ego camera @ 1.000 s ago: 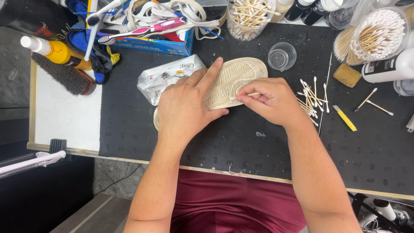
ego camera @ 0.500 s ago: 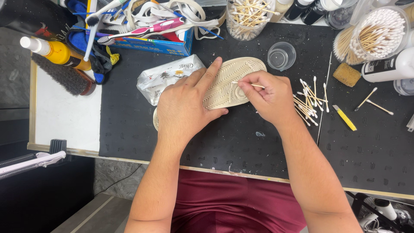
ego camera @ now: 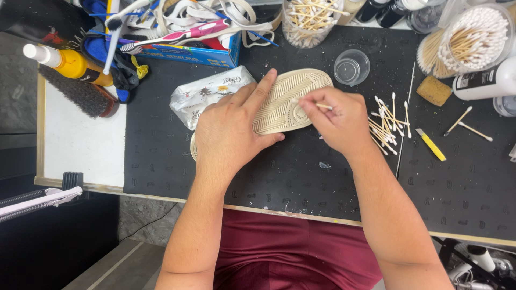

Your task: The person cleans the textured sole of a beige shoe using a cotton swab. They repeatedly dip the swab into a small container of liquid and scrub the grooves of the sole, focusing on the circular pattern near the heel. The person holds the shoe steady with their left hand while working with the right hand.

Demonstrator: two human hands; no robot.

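Observation:
A shoe lies sole-up on the black mat [ego camera: 301,177], its cream ridged sole [ego camera: 287,99] facing me. My left hand [ego camera: 231,131] presses down on the heel half of the shoe, index finger stretched along the sole. My right hand [ego camera: 336,121] pinches a cotton swab [ego camera: 317,105] whose tip touches the sole near the round tread pattern. Several used swabs [ego camera: 388,123] lie in a loose pile just right of my right hand.
A wipes packet [ego camera: 207,94] lies left of the shoe. A clear cup [ego camera: 351,67], swab jars [ego camera: 309,21] [ego camera: 473,40], a sponge [ego camera: 433,90], a yellow tool [ego camera: 430,145], an orange bottle [ego camera: 67,63], a brush [ego camera: 78,91] and a blue box of toothbrushes [ego camera: 183,37] ring the mat.
My right hand has shifted the swab up along the sole, from the lower edge toward the middle near the round pattern. My left hand keeps holding the shoe in place.

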